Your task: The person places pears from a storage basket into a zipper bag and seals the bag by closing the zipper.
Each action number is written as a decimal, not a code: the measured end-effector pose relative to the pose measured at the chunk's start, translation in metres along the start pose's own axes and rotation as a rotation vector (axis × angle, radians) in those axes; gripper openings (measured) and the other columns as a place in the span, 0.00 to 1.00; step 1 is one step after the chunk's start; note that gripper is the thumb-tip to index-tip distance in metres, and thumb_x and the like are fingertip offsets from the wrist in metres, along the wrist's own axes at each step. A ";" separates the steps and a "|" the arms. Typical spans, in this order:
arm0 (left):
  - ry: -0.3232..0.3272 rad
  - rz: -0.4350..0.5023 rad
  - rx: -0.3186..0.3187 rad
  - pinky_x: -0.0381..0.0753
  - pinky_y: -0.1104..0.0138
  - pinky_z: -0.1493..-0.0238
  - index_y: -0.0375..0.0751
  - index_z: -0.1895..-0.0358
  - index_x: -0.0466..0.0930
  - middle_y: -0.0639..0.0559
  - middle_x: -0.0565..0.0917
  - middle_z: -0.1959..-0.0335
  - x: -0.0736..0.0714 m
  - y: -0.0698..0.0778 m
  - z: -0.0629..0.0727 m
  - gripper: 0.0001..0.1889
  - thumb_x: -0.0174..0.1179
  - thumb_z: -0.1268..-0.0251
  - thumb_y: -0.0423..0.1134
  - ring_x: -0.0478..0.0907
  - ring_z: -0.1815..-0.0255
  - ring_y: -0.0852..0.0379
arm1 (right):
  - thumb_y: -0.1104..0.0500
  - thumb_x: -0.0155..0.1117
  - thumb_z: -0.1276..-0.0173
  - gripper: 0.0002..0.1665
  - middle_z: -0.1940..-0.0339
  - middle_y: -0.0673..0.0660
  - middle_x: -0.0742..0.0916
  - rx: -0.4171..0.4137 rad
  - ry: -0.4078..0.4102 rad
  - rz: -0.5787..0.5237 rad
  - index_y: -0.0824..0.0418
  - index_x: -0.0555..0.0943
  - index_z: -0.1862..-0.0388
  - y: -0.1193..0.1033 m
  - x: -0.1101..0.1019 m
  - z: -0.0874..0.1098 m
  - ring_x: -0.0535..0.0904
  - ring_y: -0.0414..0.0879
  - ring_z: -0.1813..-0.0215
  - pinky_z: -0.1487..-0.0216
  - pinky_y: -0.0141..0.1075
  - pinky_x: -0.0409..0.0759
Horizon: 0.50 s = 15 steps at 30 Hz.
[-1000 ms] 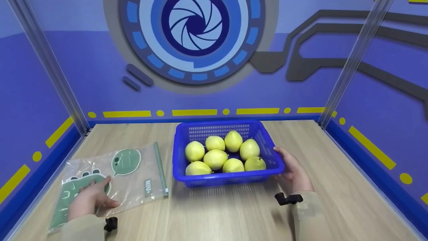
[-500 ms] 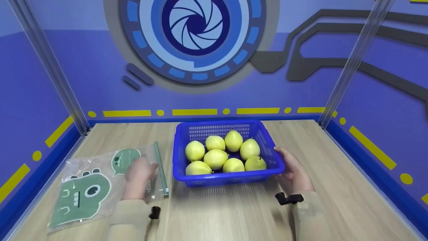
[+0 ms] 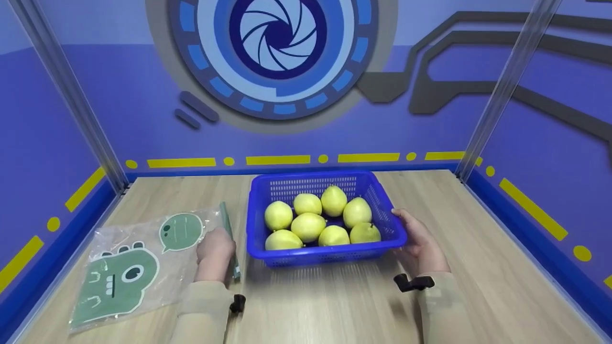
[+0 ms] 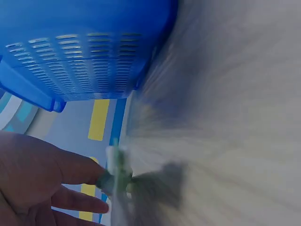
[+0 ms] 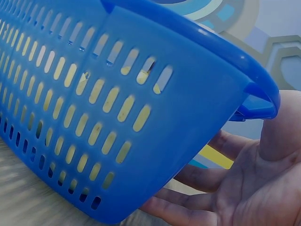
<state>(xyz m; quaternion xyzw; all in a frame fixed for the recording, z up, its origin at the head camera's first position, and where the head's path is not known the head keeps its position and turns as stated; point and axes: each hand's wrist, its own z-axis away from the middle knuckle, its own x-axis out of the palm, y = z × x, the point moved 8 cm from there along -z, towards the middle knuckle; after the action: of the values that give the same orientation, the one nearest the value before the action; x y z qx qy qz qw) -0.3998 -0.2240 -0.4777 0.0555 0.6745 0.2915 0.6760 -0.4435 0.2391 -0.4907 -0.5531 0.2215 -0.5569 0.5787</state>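
Observation:
My left hand (image 3: 216, 248) is at the right end of a clear zip bag (image 3: 167, 286) lying flat on the left, printed with a green monster and speech bubble. In the left wrist view its thumb and fingers pinch the bag's green zip strip (image 4: 117, 181). A blue plastic basket (image 3: 311, 255) full of yellow-green pears (image 3: 308, 227) stands in the middle. With its thumb at the rim and its fingers against the slatted side, my right hand (image 3: 420, 243) holds the basket's right end. The right wrist view shows that grip close up on the basket wall (image 5: 188, 94).
Wood-grain table (image 3: 311, 310) lies under everything. Blue and purple panels, the back wall (image 3: 277, 138) bearing a round emblem, enclose the table at back and sides. Metal posts (image 3: 497, 95) stand at the back corners.
My left hand has moved right, from over the monster print, across the bag to its green zip strip, which it now pinches. The right hand and the basket have stayed put.

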 end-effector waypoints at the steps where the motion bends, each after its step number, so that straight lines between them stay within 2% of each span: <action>1: 0.008 0.012 0.003 0.83 0.40 0.51 0.23 0.50 0.81 0.24 0.84 0.49 -0.002 -0.001 0.000 0.17 0.45 0.33 0.30 0.83 0.47 0.30 | 0.44 0.37 0.17 0.25 0.70 0.51 0.89 -0.002 0.004 0.003 0.55 0.80 0.58 0.000 0.000 0.000 0.84 0.41 0.72 0.76 0.30 0.76; 2: 0.017 0.026 0.005 0.83 0.41 0.51 0.23 0.51 0.81 0.24 0.84 0.51 -0.003 -0.002 0.001 0.18 0.44 0.32 0.29 0.83 0.48 0.30 | 0.44 0.38 0.17 0.25 0.69 0.51 0.89 0.001 0.002 -0.007 0.55 0.80 0.57 0.000 0.000 -0.001 0.85 0.41 0.70 0.75 0.30 0.78; 5: 0.061 0.088 0.007 0.83 0.42 0.51 0.21 0.51 0.80 0.23 0.84 0.52 -0.009 -0.007 0.002 0.18 0.41 0.31 0.27 0.83 0.50 0.30 | 0.44 0.35 0.17 0.26 0.71 0.51 0.89 -0.010 -0.008 0.020 0.56 0.80 0.58 -0.001 0.000 -0.001 0.83 0.40 0.76 0.81 0.29 0.71; 9: 0.127 0.162 0.000 0.82 0.41 0.53 0.21 0.55 0.81 0.22 0.84 0.55 -0.020 -0.012 0.005 0.17 0.42 0.32 0.27 0.83 0.53 0.28 | 0.45 0.32 0.16 0.28 0.72 0.50 0.89 -0.029 -0.053 0.031 0.56 0.79 0.59 -0.003 0.003 -0.002 0.82 0.39 0.78 0.83 0.29 0.69; 13: 0.168 0.200 0.002 0.81 0.41 0.56 0.22 0.61 0.82 0.23 0.85 0.60 -0.034 -0.012 0.009 0.17 0.42 0.30 0.29 0.84 0.60 0.30 | 0.45 0.32 0.17 0.28 0.73 0.50 0.89 -0.028 -0.052 0.031 0.56 0.80 0.59 -0.003 0.004 -0.003 0.82 0.39 0.78 0.82 0.29 0.69; 15: 0.200 0.221 0.021 0.80 0.41 0.58 0.23 0.63 0.83 0.24 0.85 0.63 -0.044 -0.008 0.012 0.18 0.43 0.29 0.31 0.83 0.64 0.33 | 0.45 0.33 0.17 0.26 0.71 0.50 0.89 -0.018 -0.032 0.039 0.57 0.79 0.57 -0.004 0.003 -0.003 0.83 0.40 0.74 0.79 0.30 0.73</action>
<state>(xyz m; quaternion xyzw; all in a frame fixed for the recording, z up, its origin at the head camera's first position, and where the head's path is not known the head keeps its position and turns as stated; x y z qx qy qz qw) -0.3820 -0.2478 -0.4417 0.1071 0.7313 0.3610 0.5687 -0.4464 0.2360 -0.4872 -0.5626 0.2282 -0.5345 0.5880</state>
